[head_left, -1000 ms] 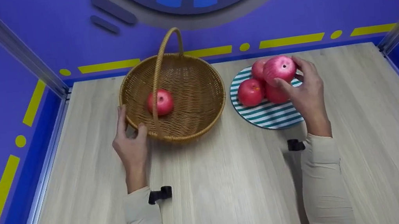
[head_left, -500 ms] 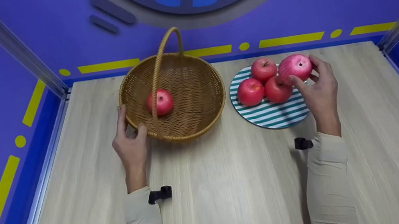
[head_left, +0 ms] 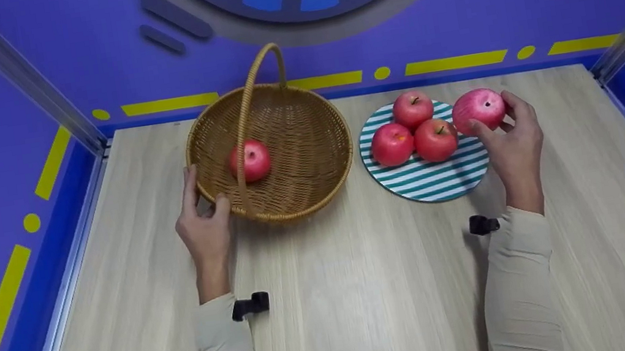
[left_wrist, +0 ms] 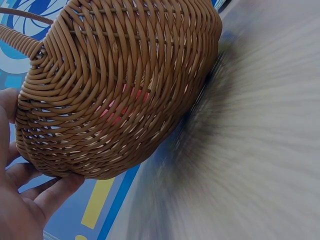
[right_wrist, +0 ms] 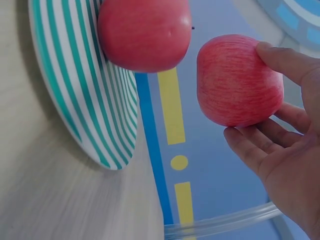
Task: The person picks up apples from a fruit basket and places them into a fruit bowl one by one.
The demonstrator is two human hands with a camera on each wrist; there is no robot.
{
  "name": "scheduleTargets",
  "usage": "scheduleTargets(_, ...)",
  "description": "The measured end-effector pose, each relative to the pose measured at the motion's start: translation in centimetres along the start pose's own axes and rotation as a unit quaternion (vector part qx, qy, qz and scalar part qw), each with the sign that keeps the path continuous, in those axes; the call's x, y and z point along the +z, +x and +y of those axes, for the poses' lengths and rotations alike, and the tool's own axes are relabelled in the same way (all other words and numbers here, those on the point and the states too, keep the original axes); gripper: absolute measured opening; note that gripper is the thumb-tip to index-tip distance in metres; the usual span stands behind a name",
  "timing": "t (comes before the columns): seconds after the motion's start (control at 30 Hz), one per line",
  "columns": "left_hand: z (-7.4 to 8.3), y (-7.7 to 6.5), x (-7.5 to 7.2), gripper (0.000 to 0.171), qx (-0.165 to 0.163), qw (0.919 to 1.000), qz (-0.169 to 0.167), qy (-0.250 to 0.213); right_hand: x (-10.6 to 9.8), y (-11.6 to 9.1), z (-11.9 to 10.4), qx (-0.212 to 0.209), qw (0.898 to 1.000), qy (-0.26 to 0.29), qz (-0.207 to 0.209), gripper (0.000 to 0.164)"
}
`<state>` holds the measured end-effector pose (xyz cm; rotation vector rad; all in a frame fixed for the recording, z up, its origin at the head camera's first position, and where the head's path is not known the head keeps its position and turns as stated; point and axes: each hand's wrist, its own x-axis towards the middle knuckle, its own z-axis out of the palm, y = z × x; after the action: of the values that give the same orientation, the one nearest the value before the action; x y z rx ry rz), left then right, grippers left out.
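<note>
My right hand grips a pinkish-red apple between thumb and fingers, above the right side of a striped plate. The right wrist view shows this apple raised off the plate, its streaked skin facing the camera. Three more red apples sit grouped on the green-and-white plate. On the left, my left hand holds the near-left side of a brown wicker basket. One red apple lies inside it, partly behind the handle. In the left wrist view, fingertips touch the woven wall.
A light wooden table carries everything. Blue-purple panels with yellow marks rise at the back and both sides. The tall arched basket handle spans the basket's opening.
My right hand has moved rightward with its apple, away from the others, so the apples on the plate show fully. The left hand and basket have stayed still.
</note>
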<state>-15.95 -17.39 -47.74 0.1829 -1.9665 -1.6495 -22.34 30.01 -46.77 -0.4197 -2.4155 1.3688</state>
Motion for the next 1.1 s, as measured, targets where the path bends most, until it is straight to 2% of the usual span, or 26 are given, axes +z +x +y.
scheduleTargets(0.2,-0.1,0.0,0.0,0.064,0.006,1.0000,0.001,-0.004,-0.1,0.3,0.7,0.037,0.999,-0.010,-0.014,0.086)
scheduleTargets(0.37,0.0,0.0,0.0,0.065,0.000,1.0000,0.000,-0.003,0.0,0.5,1.4,0.049,0.999,-0.015,-0.019,0.086)
scheduleTargets(0.6,-0.1,0.0,0.0,0.064,0.012,0.9999,-0.005,0.005,0.2,0.8,2.2,0.077,0.997,-0.014,-0.028,0.088)
scheduleTargets(1.1,0.0,-0.1,0.1,0.065,0.001,1.0000,-0.004,-0.008,0.9,1.1,3.7,0.117,0.991,-0.005,-0.062,0.089)
